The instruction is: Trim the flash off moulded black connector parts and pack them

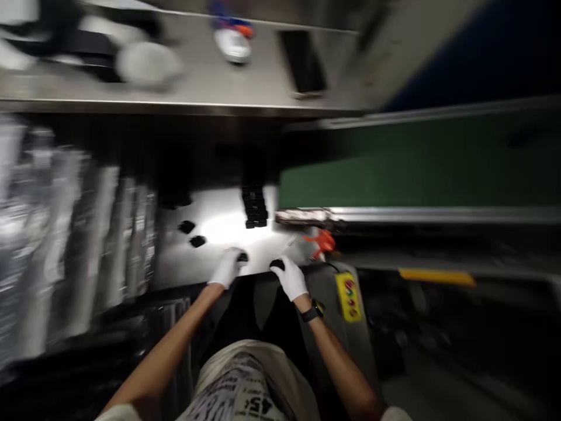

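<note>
My left hand (227,267), in a white glove, is closed on a small black piece (242,257) over the front of the lit metal worktop (219,204). A second black piece (277,265) is gripped in my gloved right hand (291,279), level with the left and a short way to its right. Blur hides what kind of parts these are. Two loose black pieces (193,234) lie to the left of my left hand. Beyond both hands, a row of black parts (255,206) is lined up on the worktop.
Stacked clear plastic-wrapped items (79,234) fill the left side. A green conveyor belt (416,164) runs off to the right. Near my right hand are an orange-handled tool (323,240) and a yellow button box (349,296). A shelf (197,70) crosses the back, bearing a phone-like dark slab (302,61).
</note>
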`<state>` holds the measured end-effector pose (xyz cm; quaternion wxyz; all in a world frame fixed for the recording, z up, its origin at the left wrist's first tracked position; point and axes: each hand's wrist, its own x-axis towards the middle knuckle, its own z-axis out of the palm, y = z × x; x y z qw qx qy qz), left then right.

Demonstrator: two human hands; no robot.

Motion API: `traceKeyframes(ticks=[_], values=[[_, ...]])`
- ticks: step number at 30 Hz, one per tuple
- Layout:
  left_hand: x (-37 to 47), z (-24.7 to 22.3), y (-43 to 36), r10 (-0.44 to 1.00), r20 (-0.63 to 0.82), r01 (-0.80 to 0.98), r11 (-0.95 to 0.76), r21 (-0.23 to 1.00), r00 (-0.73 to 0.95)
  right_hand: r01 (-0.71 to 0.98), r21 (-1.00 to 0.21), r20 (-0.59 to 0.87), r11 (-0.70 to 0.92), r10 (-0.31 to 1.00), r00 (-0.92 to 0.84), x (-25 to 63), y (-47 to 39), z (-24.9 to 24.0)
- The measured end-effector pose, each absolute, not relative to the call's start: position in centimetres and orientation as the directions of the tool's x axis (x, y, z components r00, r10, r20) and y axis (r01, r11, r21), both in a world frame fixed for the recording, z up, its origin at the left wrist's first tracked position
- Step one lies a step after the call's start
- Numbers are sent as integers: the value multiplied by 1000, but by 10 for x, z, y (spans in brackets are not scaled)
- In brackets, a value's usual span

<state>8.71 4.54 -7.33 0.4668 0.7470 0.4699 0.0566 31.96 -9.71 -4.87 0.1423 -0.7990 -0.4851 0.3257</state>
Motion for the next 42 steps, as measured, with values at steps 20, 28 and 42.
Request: traceKeyframes(ticks=[20, 28, 42], values=[[301, 85, -174, 628, -471, 591, 22, 807, 620, 308, -244, -237, -920, 364, 900, 673, -590, 16], [297, 95, -177, 658, -397, 562, -49, 826, 640, 333, -199, -228, -922, 374, 899, 673, -602, 26], [315, 84, -202, 670, -354, 519, -55, 853, 652, 443, 29, -441, -896, 386, 810, 689, -575, 40]])
